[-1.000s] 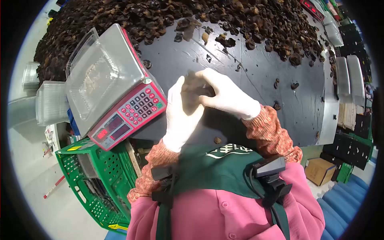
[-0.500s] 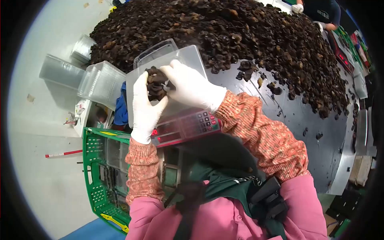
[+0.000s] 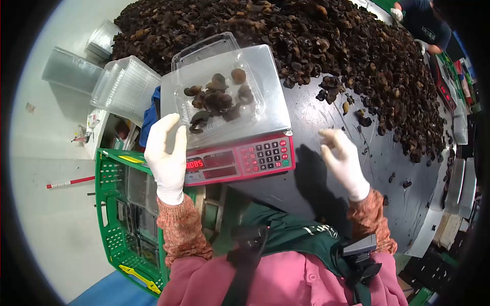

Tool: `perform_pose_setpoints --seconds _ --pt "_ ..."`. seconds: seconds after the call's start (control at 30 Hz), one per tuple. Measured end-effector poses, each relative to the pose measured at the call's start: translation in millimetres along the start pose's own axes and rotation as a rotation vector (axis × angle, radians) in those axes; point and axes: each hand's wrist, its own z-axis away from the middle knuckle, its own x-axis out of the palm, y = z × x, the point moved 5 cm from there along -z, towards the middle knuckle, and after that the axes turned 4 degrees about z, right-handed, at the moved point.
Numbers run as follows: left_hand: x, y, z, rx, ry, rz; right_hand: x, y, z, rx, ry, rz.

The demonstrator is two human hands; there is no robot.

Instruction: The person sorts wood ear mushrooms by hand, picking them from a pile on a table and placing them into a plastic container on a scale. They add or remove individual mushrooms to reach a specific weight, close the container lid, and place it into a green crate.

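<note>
A clear plastic clamshell container (image 3: 255,109) lies with its lid raised on the metal plate of a red digital scale (image 3: 240,176). Several dark brown wood ear mushrooms (image 3: 218,103) are spread in its base. The scale's lit red display appears to read 0085. My left hand (image 3: 166,155), in a white glove, hovers at the scale's front left corner, thumb and fingers apart with nothing between them. Right of the scale, above the dark table, my gloved right hand (image 3: 343,160) is empty too, its fingers loosely curled and apart from the thumb.
A large heap of wood ear mushrooms (image 3: 326,46) covers the table's far side. Stacked clear containers (image 3: 125,86) stand at the left. Below them is a green crate (image 3: 109,219) holding packed boxes. A co-worker (image 3: 423,25) and a second scale (image 3: 443,84) are at the far right.
Both hands held a clump of wood ear mushrooms above the scale. Now the mushrooms lie in the container; the left hand has drawn back toward me, the right has swung away to the right.
</note>
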Motion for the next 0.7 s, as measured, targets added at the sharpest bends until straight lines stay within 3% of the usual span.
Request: perform_pose_setpoints --seconds 0.03,0.1,0.13,0.23,0.27,0.33,0.43,0.47,0.6,0.63,0.7 --pt "0.3 2.4 2.3 0.012 -0.002 0.004 3.3 2.3 13.8 0.004 0.031 0.064" --pt "3.6 11.3 6.9 0.032 0.027 0.026 17.2 -18.5 36.7 -0.215 0.081 0.289" --pt "5.5 17.9 9.3 0.058 0.043 0.034 33.3 -19.1 53.8 -0.173 0.068 0.316" --pt "14.3 43.8 17.6 0.157 0.014 0.048 78.5 -28.4 91.8 -0.345 -0.177 0.209" --pt "18.5 49.1 23.0 0.135 -0.005 0.070 89.4 -24.5 102.7 -0.359 -0.311 0.354" --pt "32.1 57.4 32.0 0.196 -0.045 0.114 89.8 -12.8 101.2 -0.274 -0.358 0.443" --pt "53.8 72.4 47.3 0.225 -0.208 0.175 89.2 1.5 97.9 -0.321 -0.288 0.429" --pt "66.5 80.4 55.7 0.098 -0.242 0.295 82.0 5.7 92.2 -0.314 -0.225 0.457" --pt "110.6 104.7 85.1 0.273 -0.481 0.339 40.1 37.6 55.5 -0.015 -0.005 0.719" --pt "126.1 95.2 95.9 0.254 -0.510 0.450 35.4 58.3 58.2 -0.033 0.091 0.778" --pt "142.7 96.0 107.8 0.224 -0.534 0.451 13.3 72.4 71.4 0.138 0.053 0.915"
